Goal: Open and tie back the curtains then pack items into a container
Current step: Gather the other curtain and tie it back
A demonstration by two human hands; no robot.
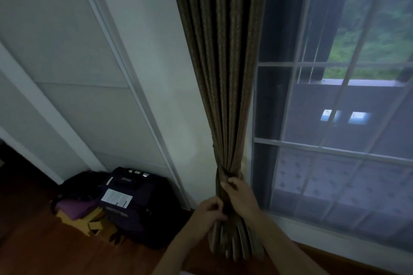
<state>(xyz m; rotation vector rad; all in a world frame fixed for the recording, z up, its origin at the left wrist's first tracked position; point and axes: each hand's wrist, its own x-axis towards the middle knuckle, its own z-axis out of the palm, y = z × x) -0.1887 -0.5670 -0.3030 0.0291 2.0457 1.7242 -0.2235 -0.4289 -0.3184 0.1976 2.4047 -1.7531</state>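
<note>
A brown pleated curtain (220,78) hangs gathered into a narrow bundle at the left side of the window (335,118). Low down the bundle is cinched tight. My right hand (238,194) wraps around the front of the cinched part, fingers curled into the fabric. My left hand (209,213) is closed against the bundle's left side just below, pinching fabric or a tie; which one is too dark to tell. The curtain's hem (234,248) fans out below both hands.
A dark bag with a white label (131,205) and a black backpack (78,187) sit on the wooden floor (44,248) by the white wall panels (89,73). Yellow cardboard pieces (96,223) and something purple lie beside them. The white window sill (324,236) runs lower right.
</note>
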